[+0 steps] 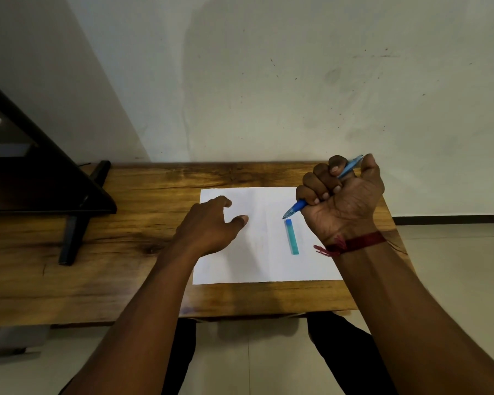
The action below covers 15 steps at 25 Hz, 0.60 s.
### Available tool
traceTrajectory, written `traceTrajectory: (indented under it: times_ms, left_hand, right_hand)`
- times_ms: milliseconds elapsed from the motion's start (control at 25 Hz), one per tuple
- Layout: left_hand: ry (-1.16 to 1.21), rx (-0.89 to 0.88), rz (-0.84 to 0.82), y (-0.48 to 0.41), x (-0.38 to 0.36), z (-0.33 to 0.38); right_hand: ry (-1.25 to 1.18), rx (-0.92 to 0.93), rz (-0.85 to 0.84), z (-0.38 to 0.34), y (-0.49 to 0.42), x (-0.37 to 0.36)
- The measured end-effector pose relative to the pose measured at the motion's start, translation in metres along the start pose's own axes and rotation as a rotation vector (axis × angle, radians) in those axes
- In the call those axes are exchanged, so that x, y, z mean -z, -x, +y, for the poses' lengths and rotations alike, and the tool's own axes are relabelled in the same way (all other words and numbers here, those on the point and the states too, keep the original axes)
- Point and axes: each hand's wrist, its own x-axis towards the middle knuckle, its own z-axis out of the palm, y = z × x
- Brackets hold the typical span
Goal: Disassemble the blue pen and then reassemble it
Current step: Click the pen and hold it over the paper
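Observation:
My right hand (341, 199) is closed in a fist around the blue pen (295, 208), palm turned toward me. The pen's tip points down-left over the white paper (264, 269), and its rear end sticks out past my fingers near the thumb. A small teal-blue pen cap (292, 237) lies flat on the paper just below the pen's tip. My left hand (208, 225) rests on the paper's left part, fingers loosely spread, holding nothing.
The paper lies on a wooden table (143, 252) pushed against a pale wall. A black stand with slanted legs (77, 206) occupies the table's left side. The table's right edge runs just beyond my right wrist, with tiled floor below.

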Motion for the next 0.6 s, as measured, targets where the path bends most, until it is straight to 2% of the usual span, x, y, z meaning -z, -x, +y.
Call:
traceTrajectory:
  times_ms: [600]
  left_hand:
    - [-0.003, 0.016, -0.011, -0.0022, -0.0009, -0.0013]
  right_hand:
    - [0.032, -0.006, 0.032, -0.0011, 0.0005, -0.0036]
